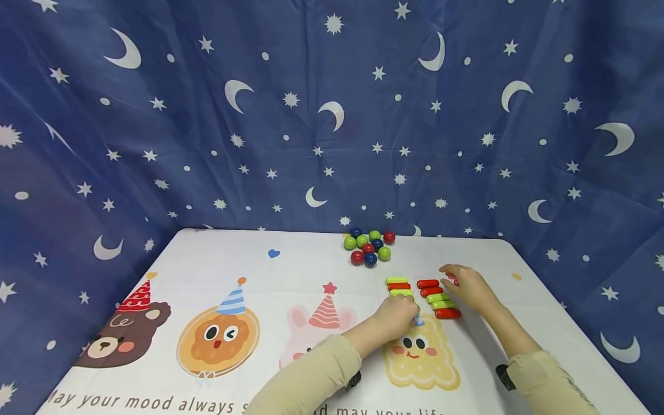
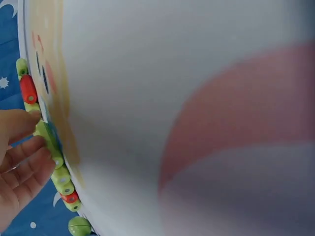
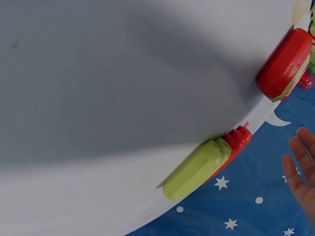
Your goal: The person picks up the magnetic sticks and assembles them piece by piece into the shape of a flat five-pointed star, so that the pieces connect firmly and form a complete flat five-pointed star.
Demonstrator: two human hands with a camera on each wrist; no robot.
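Note:
My left hand (image 1: pixel 396 317) is at the near end of a column of small green and red cylinders (image 1: pixel 399 286). In the left wrist view its thumb and fingertips pinch a green cylinder (image 2: pixel 46 133); the ends of these pieces show small dark dots. My right hand (image 1: pixel 467 286) is beside the far right end of a second column, where a red cylinder (image 1: pixel 427 283) lies. A bit of red (image 1: pixel 452 278) shows between its thumb and fingers in the head view. The right wrist view shows those fingers (image 3: pixel 295 179) extended and apart, near a green cylinder (image 3: pixel 197 169).
Green, red and blue balls (image 1: pixel 370 259) sit clustered at the back of the white table (image 1: pixel 301 265). The cover bears printed cartoon figures and lettering. A blue curtain (image 1: pixel 311 144) with moons and stars stands behind the table's back edge and at its sides.

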